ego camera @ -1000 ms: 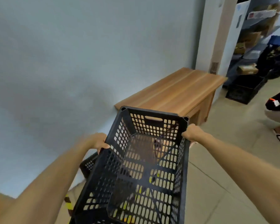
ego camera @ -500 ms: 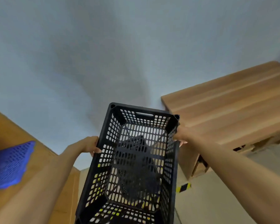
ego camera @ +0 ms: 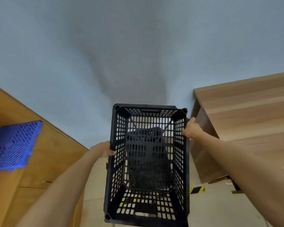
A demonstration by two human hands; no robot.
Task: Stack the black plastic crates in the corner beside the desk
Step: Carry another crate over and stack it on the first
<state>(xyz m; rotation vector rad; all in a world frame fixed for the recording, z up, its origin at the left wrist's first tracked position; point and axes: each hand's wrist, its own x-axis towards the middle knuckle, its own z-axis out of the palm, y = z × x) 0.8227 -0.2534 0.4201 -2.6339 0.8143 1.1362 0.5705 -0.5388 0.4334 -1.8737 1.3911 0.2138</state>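
A person holds a black perforated plastic crate (ego camera: 147, 161) over the gap between a light wooden desk (ego camera: 246, 122) on the right and a brown plywood panel (ego camera: 44, 161) on the left, with the pale blue-grey wall (ego camera: 121, 46) straight ahead. The left hand (ego camera: 102, 149) is clenched on the crate's left rim; the right hand (ego camera: 191, 128) is closed on the right rim, further toward the wall. Compared with a second earlier, the view has swung left, away from the far shelving, and the crate now sits squarer and closer to the wall, hard by the desk's end. This suggests the carry is over and the lowering is about to begin. A darker form shows through the mesh floor, possibly another black crate beneath, though the slots blur it too much to be sure. A blue ribbed plastic mat (ego camera: 13, 146) lies on the panel at far left. Yellow-and-black hazard tape (ego camera: 197, 189) marks the floor near the desk foot. No brand, label or legible writing appears on any surface.
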